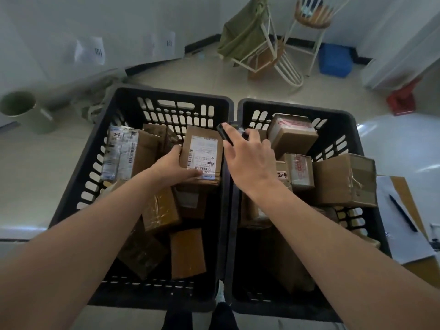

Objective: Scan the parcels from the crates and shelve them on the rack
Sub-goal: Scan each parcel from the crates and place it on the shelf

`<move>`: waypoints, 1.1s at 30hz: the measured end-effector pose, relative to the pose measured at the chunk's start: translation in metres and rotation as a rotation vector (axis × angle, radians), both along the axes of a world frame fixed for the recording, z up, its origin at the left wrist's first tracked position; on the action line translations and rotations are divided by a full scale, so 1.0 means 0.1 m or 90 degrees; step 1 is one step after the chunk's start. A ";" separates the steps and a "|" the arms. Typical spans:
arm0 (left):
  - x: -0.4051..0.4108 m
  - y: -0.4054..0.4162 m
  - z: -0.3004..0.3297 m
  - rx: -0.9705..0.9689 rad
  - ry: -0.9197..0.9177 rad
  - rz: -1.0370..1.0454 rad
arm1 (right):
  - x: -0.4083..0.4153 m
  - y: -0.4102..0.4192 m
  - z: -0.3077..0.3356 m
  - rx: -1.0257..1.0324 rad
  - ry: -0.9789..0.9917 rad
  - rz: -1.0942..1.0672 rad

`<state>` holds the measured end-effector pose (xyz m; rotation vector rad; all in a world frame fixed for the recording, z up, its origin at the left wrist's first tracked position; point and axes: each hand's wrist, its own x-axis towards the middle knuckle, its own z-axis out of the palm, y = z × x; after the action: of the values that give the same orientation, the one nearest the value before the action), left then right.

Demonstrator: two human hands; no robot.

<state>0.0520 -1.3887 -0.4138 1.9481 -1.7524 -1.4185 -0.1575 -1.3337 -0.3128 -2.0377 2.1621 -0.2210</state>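
Feet: two dark shoes (200, 317) are showing at the near edge, just before the gap where the crates meet.
Left hand: the left hand (175, 166) is gripping a labelled parcel (202, 156), with the thumb lying across the near end of its white label and the fingers curling round its left side.
Labelled parcel: it is being held label up over the far right part of the left crate (71, 186), above the other parcels.
Right hand: the right hand (250, 158) is holding a small black scanner (225, 134) over the seam between the crates, just right of the held parcel, with the fingers curling round it.
Left crate: it is holding several brown boxes, among them a taped parcel (121, 153) standing at the far left and a flat box (188, 253) lying near.
Right crate: the right crate (357, 139) is holding more cardboard boxes, the biggest box (345, 181) sitting at its right side.
Paper: a white sheet (404, 241) is lying right of the crates with a pen (402, 213) resting on it.
Floor beyond: a green bucket (26, 110) is standing far left, white wire stools (285, 44) far centre, and a blue bin (334, 59) far right.
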 end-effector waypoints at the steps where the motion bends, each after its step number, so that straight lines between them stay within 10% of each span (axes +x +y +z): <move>1: 0.02 0.01 -0.01 -0.001 0.028 0.008 | 0.01 0.00 -0.01 -0.001 -0.002 0.003; 17: 0.21 0.09 0.21 -0.091 0.286 0.113 | 0.08 0.06 0.12 -0.010 -0.017 0.022; 33: 0.43 0.38 1.33 -0.322 0.205 0.090 | 0.02 0.23 0.69 0.070 -0.091 0.177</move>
<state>0.0951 -1.3508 -0.2805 1.4561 -1.5903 -1.0394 -0.1558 -1.3106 -0.2440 -2.1564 1.7461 -0.2006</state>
